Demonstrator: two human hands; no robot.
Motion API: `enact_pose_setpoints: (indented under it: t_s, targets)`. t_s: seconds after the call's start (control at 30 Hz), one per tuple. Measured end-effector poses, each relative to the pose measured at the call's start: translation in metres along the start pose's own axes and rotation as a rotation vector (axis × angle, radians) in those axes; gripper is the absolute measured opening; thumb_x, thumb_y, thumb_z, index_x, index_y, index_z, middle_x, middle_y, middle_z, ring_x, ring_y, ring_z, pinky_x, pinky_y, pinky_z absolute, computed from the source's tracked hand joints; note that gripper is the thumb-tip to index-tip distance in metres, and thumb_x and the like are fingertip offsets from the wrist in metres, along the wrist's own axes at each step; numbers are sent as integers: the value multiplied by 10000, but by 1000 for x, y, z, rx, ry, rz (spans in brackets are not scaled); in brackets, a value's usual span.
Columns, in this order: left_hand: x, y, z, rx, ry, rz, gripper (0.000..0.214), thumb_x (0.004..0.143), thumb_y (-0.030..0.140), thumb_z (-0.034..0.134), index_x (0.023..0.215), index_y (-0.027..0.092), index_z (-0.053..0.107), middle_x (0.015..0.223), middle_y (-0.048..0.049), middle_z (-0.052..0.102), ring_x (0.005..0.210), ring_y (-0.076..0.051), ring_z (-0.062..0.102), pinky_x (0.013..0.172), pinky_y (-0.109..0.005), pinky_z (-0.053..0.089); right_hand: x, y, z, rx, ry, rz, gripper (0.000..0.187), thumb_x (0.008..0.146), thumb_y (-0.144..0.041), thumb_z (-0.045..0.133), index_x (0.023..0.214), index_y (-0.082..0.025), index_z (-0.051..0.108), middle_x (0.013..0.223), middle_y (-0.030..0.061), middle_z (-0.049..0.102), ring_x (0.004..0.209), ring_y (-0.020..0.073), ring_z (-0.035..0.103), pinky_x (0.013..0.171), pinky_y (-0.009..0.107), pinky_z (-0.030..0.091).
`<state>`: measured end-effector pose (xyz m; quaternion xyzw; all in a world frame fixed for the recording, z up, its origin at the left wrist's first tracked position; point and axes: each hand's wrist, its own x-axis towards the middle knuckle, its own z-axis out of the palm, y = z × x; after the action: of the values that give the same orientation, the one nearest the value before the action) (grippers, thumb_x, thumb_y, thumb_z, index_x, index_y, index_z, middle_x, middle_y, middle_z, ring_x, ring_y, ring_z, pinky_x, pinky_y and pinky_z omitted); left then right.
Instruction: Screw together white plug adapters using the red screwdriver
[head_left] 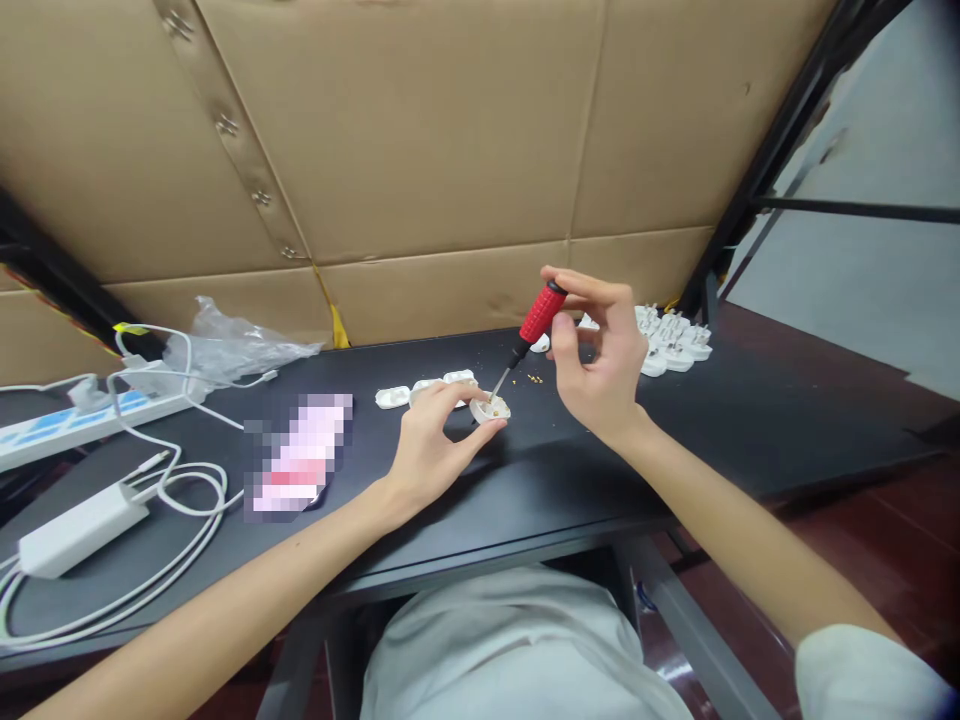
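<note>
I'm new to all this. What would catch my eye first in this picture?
The red-handled screwdriver stands out first, held in the right hand above the black desk, its tip in a small white plug casing gripped by the left hand. White plugs cluster at the desk's far right, before large cardboard sheets.

The black table (pixel 739 420) carries a row of white plug shells (pixel 424 390) at 12 o'clock, with tiny brass screws (pixel 534 379) just to their right and a cluster of white plugs (pixel 670 340) at 2. A plastic bag (pixel 225 345) sits at 10 beside a power strip (pixel 82 425). A charger (pixel 82 528) and coiled cable (pixel 191 490) lie at 8, and a blurred item (pixel 300 455) lies at 9.
</note>
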<state>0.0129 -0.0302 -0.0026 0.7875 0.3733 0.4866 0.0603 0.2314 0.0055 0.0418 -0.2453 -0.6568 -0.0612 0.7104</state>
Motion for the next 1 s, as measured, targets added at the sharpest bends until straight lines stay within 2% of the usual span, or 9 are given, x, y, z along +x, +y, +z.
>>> enact_pose_setpoints:
  t_s: [0.13,0.27,0.33,0.43,0.57,0.77,1.0]
  targets:
    - [-1,-1,0,7,-4,-7,195,960,345,888,1094,275,765,1045,-12,827,984,-245,777,989,-413,566,1,1,1,0,13,7,242,1084,-296,655,1325,-310,643,1296,60,787,905,173,782,550,243,603]
    - [0,-1,0,5,-13,1,199,961,342,888,1095,272,758,1043,-9,826,976,-237,771,983,-402,571,1,1,2,25,26,11,251,1037,-306,726,1261,-306,613,1187,36,707,799,136,746,492,223,545]
    - [0,0,0,0,-14,9,196,965,338,883,1097,271,754,1042,-9,827,968,-232,770,980,-398,575,1,0,2,31,31,7,273,1025,-310,746,1260,-318,606,1198,34,691,813,138,758,488,221,539]
    - [1,1,-1,5,-14,8,197,965,343,881,1098,270,755,1049,-14,830,974,-239,774,987,-410,575,1,-1,2,34,12,10,316,1023,-325,759,1299,-328,605,1334,72,720,888,170,793,514,244,572]
    - [1,3,-2,11,-28,-8,201,962,361,882,1091,271,756,1047,-21,835,985,-252,776,990,-421,579,0,-2,1,-17,-23,3,257,1080,-324,626,1336,-302,614,1467,124,737,944,208,807,526,283,599]
    - [0,4,-2,7,-33,-11,206,950,346,893,1087,270,758,1055,-21,837,1000,-252,777,1004,-415,583,1,-1,1,-22,-7,-16,288,1062,-279,651,1347,-306,627,1356,86,781,879,187,775,530,273,585]
    - [0,2,-3,1,-33,-2,206,951,334,891,1095,268,759,1056,-25,836,1001,-252,777,1012,-429,582,1,5,2,-28,15,-16,349,1009,-382,795,1306,-321,622,1220,52,634,856,154,703,485,231,548]
